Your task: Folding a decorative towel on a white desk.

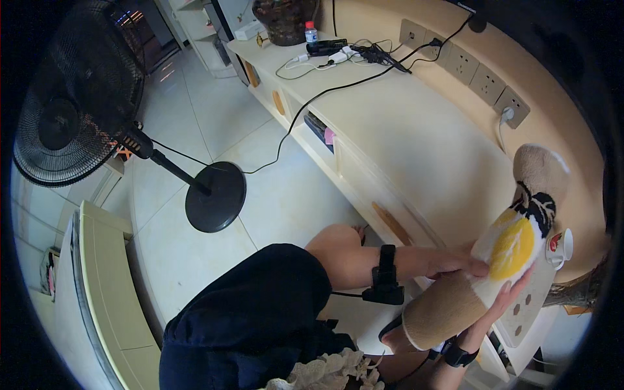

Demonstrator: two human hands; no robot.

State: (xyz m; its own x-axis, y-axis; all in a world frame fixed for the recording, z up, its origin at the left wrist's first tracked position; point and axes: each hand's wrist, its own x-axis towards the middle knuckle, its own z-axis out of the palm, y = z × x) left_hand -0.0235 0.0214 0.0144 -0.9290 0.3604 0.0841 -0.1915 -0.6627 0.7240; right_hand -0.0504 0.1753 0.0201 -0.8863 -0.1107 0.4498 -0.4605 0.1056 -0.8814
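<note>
A long, soft fuzzy fabric roll or rolled mat point(446, 307), tan and white with a yellow patch and black pattern, lies across both my hands at the right. My left hand point(460, 263) reaches in from the left, its thumb pressed on the white part beside the yellow patch. Along the lower right side, my right hand point(512, 295) supports the same item with its fingers extended. The far tan end stands over the cabinet top near the wall. Both wrists wear black straps. Parts of the fingers are hidden behind the fabric.
A long white cabinet point(419, 141) holds tangled cables point(375, 53), a small bottle point(310, 34) and a white cup point(559, 246). Wall sockets point(487, 83) line the wall. A black standing fan point(78, 117) is on the tiled floor; its cord spans to the cabinet.
</note>
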